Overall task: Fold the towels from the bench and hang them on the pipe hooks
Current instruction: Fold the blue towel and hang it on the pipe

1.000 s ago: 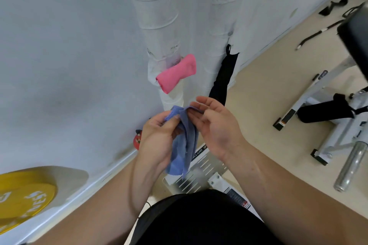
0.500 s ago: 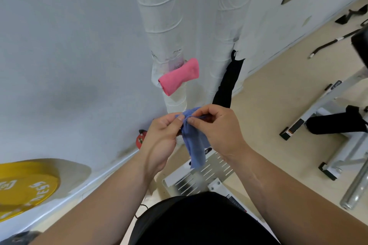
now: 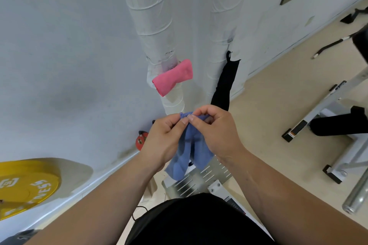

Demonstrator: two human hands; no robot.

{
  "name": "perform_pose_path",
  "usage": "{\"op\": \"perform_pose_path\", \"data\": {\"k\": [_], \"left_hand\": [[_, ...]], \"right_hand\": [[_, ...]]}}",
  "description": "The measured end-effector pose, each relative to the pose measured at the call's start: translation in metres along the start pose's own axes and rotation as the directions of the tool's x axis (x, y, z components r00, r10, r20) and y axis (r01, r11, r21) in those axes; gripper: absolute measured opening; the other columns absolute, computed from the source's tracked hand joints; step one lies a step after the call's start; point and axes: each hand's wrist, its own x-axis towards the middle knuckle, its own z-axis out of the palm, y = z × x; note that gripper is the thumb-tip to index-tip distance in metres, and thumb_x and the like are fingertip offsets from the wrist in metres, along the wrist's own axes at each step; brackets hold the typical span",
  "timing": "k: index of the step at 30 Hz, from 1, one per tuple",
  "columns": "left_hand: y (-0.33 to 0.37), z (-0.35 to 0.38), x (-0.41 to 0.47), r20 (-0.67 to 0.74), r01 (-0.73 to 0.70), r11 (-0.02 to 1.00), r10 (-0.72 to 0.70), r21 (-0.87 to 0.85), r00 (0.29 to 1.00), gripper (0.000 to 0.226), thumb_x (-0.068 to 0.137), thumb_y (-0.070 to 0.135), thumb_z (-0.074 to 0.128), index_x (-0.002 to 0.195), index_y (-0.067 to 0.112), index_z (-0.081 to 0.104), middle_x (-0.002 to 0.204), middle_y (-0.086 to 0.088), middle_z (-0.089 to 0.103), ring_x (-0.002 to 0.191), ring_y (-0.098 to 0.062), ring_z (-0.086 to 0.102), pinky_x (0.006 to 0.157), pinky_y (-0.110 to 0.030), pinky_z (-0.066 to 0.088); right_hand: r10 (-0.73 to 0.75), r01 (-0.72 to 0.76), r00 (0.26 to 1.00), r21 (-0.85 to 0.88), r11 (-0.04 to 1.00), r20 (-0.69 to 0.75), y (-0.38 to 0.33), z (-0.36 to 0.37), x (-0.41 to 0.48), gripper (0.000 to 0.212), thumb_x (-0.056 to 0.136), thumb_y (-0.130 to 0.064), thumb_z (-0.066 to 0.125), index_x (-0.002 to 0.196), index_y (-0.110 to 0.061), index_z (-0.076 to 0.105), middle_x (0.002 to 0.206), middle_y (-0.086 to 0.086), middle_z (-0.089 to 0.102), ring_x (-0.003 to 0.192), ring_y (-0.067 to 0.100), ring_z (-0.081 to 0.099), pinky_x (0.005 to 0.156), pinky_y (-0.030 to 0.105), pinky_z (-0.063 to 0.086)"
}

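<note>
Grip, both sides: left hand point(image 3: 165, 139) and right hand point(image 3: 215, 131) each pinch the top edge of the blue towel point(image 3: 187, 151) between thumb and curled fingers, thumbs almost touching. I read the towel as bunched lengthwise. Its long axis runs from the pinch straight down, and the free end points at the floor above a slotted metal plate point(image 3: 203, 177). The towel is held in the air, in front of the wrapped pipes. Pink towel point(image 3: 173, 77) hangs folded on the left pipe point(image 3: 151, 16), long axis tilted up to the right. Black towel point(image 3: 225, 83) hangs lengthwise beside the right pipe point(image 3: 223, 16). Yellow weight plate point(image 3: 25, 185) at far left by the wall.
</note>
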Motion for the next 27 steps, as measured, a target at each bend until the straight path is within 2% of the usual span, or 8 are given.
{"op": "perform_pose_path", "data": {"k": [4,8,12,15,18,21,24,27], "left_hand": [[0.002,-0.004,0.003,-0.025,-0.027,0.995,0.030,0.094,0.999,0.030,0.106,0.014,0.044,0.101,0.015,0.074,0.090,-0.006,0.074,0.081,-0.012,0.062,0.075,-0.029,0.050],[0.010,-0.019,0.014,-0.054,-0.117,0.968,0.132,0.223,0.990,0.031,0.101,0.023,0.043,0.093,0.000,0.063,0.088,-0.024,0.065,0.078,-0.036,0.056,0.074,-0.046,0.050],[0.033,-0.036,0.025,-0.077,-0.183,0.938,0.215,0.295,0.974,0.031,0.103,0.019,0.043,0.090,-0.007,0.054,0.077,-0.023,0.053,0.069,-0.017,0.043,0.065,-0.035,0.039],[0.050,-0.056,0.031,-0.116,-0.200,0.912,0.256,0.358,0.960,0.028,0.105,0.016,0.042,0.093,-0.003,0.058,0.085,-0.024,0.059,0.073,-0.016,0.047,0.067,-0.032,0.040],[0.049,-0.079,0.038,-0.194,-0.171,0.887,0.275,0.428,0.942,0.027,0.105,0.016,0.041,0.092,0.003,0.060,0.082,-0.014,0.060,0.074,-0.012,0.049,0.069,-0.030,0.040],[0.032,-0.096,0.046,-0.285,-0.083,0.897,0.225,0.435,0.932,0.028,0.105,0.018,0.039,0.089,0.002,0.055,0.075,-0.007,0.050,0.069,-0.014,0.041,0.067,-0.033,0.036],[0.016,-0.106,0.050,-0.389,0.009,0.935,0.138,0.354,0.911,0.030,0.106,0.019,0.037,0.094,0.004,0.059,0.081,-0.004,0.054,0.072,-0.015,0.044,0.066,-0.029,0.038],[0.007,-0.113,0.052,-0.441,0.049,0.954,0.090,0.294,0.893,0.030,0.106,0.020,0.037,0.089,0.006,0.057,0.077,-0.002,0.050,0.069,-0.015,0.041,0.064,-0.030,0.036]], "right_hand": [[-0.043,0.065,0.995,-0.241,0.968,0.095,0.012,-0.010,0.006,0.021,0.086,-0.019,0.078,0.075,-0.028,0.062,0.069,-0.022,0.056,0.063,-0.003,0.051,0.063,0.008,0.037],[-0.108,0.163,0.981,-0.388,0.907,0.161,0.039,-0.011,0.020,0.009,0.084,-0.030,0.075,0.084,-0.029,0.067,0.096,-0.014,0.050,0.095,0.001,0.051,0.088,0.017,0.039],[0.049,0.166,0.923,-0.511,0.843,0.382,0.053,-0.004,0.039,0.030,0.085,-0.043,0.069,0.101,-0.018,0.076,0.126,-0.011,0.045,0.124,0.022,0.043,0.108,0.036,0.036],[0.052,0.237,0.894,-0.567,0.789,0.445,0.055,-0.002,0.048,0.033,0.087,-0.045,0.067,0.100,-0.016,0.076,0.125,-0.005,0.055,0.121,0.023,0.049,0.106,0.037,0.040],[0.074,0.301,0.884,-0.682,0.667,0.462,0.057,-0.012,0.055,0.022,0.095,-0.032,0.063,0.102,-0.013,0.072,0.118,0.002,0.060,0.116,0.026,0.049,0.103,0.036,0.040],[0.112,0.283,0.907,-0.785,0.550,0.406,0.061,-0.030,0.060,0.022,0.099,-0.032,0.056,0.085,-0.017,0.063,0.099,0.007,0.061,0.104,0.033,0.055,0.090,0.042,0.047],[0.128,0.232,0.925,-0.798,0.556,0.358,0.065,-0.050,0.062,0.022,0.097,-0.035,0.060,0.084,-0.019,0.068,0.097,0.005,0.061,0.101,0.031,0.054,0.090,0.045,0.047],[0.035,0.219,0.949,-0.738,0.638,0.312,0.061,-0.068,0.061,0.016,0.093,-0.032,0.068,0.085,-0.019,0.074,0.101,0.006,0.058,0.096,0.027,0.056,0.089,0.040,0.048]]}}
